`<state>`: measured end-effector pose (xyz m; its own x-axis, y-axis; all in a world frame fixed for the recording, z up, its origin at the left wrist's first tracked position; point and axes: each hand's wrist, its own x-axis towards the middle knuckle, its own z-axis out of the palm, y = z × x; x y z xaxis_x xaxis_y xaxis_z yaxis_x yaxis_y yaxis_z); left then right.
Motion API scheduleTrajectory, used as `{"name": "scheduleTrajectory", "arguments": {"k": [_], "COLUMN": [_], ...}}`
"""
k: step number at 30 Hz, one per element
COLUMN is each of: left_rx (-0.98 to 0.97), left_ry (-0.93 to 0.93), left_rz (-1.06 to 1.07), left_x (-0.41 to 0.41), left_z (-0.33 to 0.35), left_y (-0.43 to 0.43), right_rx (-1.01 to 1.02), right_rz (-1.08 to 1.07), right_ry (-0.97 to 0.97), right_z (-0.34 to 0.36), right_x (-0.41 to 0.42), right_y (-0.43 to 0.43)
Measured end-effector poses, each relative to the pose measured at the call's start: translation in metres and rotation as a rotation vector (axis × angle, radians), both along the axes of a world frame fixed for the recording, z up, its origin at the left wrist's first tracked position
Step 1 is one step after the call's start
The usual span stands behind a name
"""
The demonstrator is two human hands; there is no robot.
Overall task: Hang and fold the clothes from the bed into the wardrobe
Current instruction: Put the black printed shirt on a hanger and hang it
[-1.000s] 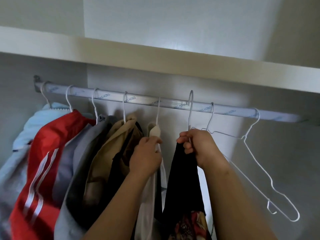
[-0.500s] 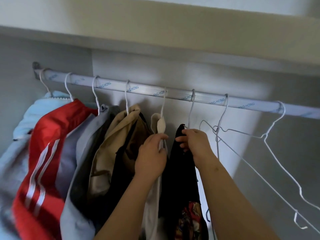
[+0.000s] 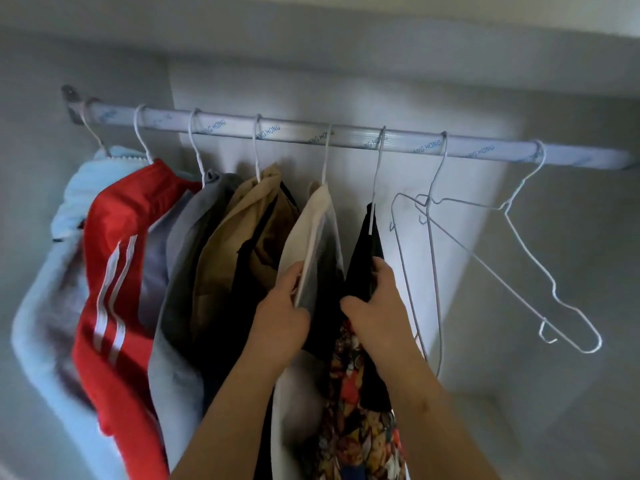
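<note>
Left hand (image 3: 282, 318) pinches the front edge of the cream garment (image 3: 313, 230); right hand (image 3: 379, 306) has its fingers curled round the black garment (image 3: 363, 251), whose lower part shows a bright print. Both hands have dropped from the hanger necks, where they were a second ago, to the cloth below. The black garment's hook now sits over the rail (image 3: 346, 136), just beside the cream one. To the left hang tan, grey, red (image 3: 117, 237) and pale blue pieces; to the right, empty wire hangers (image 3: 519, 251). This item appears hung, with only spacing left to adjust. The bed is out of view.
</note>
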<state>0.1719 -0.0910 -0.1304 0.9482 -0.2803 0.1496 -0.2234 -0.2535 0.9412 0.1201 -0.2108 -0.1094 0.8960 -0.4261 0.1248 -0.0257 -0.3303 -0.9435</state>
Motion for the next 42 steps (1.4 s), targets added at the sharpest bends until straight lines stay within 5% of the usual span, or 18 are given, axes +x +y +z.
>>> {"name": "scheduleTrajectory", "arguments": {"k": [6, 20, 27, 42], "left_rx": [0.06, 0.087, 0.081, 0.112], "left_ry": [-0.051, 0.005, 0.125, 0.664], "left_rz": [0.196, 0.025, 0.066, -0.03], "left_x": [-0.003, -0.055, -0.094, -0.301], "left_z": [-0.001, -0.027, -0.057, -0.125], "left_y": [0.044, 0.042, 0.055, 0.105], "right_rx": [-0.153, -0.245, -0.072, 0.46], "right_rz": [-0.231, -0.221, -0.208, -0.346], "right_ry": [-0.026, 0.138, 0.098, 0.389], "right_z": [-0.008, -0.053, -0.068, -0.173], "right_x": [-0.022, -0.047, -0.1, -0.318], "right_y": [-0.003, 0.042, 0.057, 0.123]}}
